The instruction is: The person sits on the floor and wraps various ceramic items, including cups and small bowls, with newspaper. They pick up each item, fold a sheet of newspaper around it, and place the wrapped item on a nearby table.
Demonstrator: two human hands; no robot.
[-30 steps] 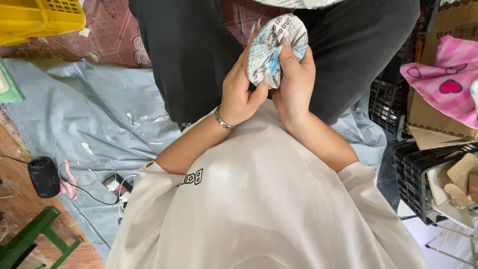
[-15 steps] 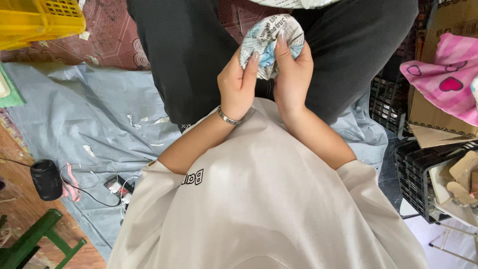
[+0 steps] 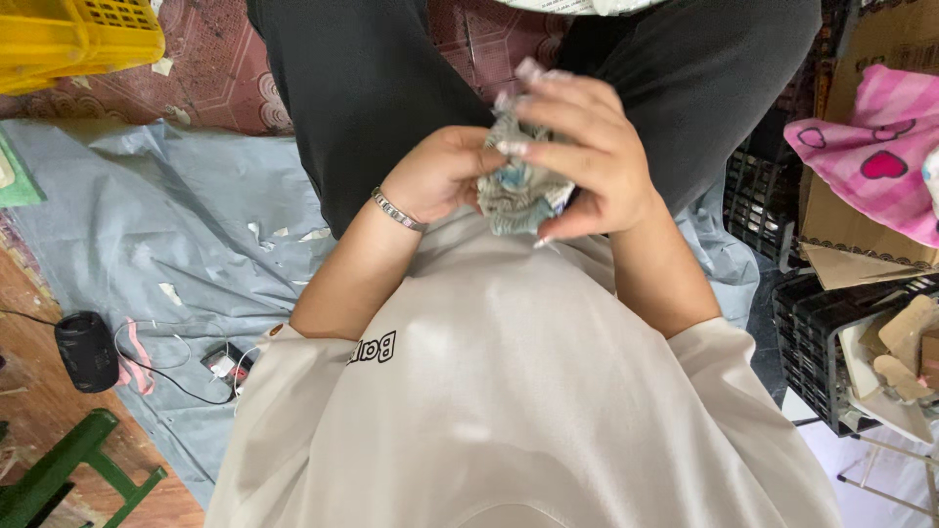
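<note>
Both my hands close around a crumpled wad of printed newspaper (image 3: pixel 516 196) held in front of my chest, over my lap in dark trousers. My left hand (image 3: pixel 445 171), with a metal bracelet on the wrist, grips the wad from the left. My right hand (image 3: pixel 587 156) wraps over its top and right side, fingers curled and slightly blurred. Most of the paper is hidden between the palms. My cream T-shirt fills the lower part of the view.
A grey-blue sheet (image 3: pixel 176 225) with paper scraps covers the floor at left. A yellow crate (image 3: pixel 73 39) is at top left, a small black speaker (image 3: pixel 86 350) with cables at left, a green stool (image 3: pixel 68 479) at bottom left. Black crates (image 3: pixel 831 352), cardboard and pink cloth (image 3: pixel 871 156) stand at right.
The paper was held higher and more open between my hands; now it is pulled down closer to my chest and squeezed into a tighter wad, my right hand covering it.
</note>
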